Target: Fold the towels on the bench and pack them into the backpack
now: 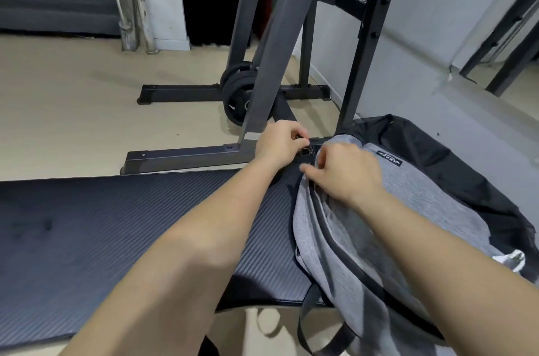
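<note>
A grey backpack point(344, 242) with black trim lies on the right end of the dark padded bench point(116, 227). My left hand point(281, 143) pinches a small dark zipper pull at the backpack's far top end. My right hand point(347, 170) sits on the grey fabric just beside it, fingers curled and gripping the fabric near the zip line. No towel shows; the inside of the backpack is hidden. A black strap point(306, 317) hangs off the bench's front edge.
A black fabric point(455, 169) lies under and behind the backpack on the right. A dark metal rack frame point(262, 70) with weight plates point(237, 93) stands on the beige floor beyond the bench. A white wall runs along the right.
</note>
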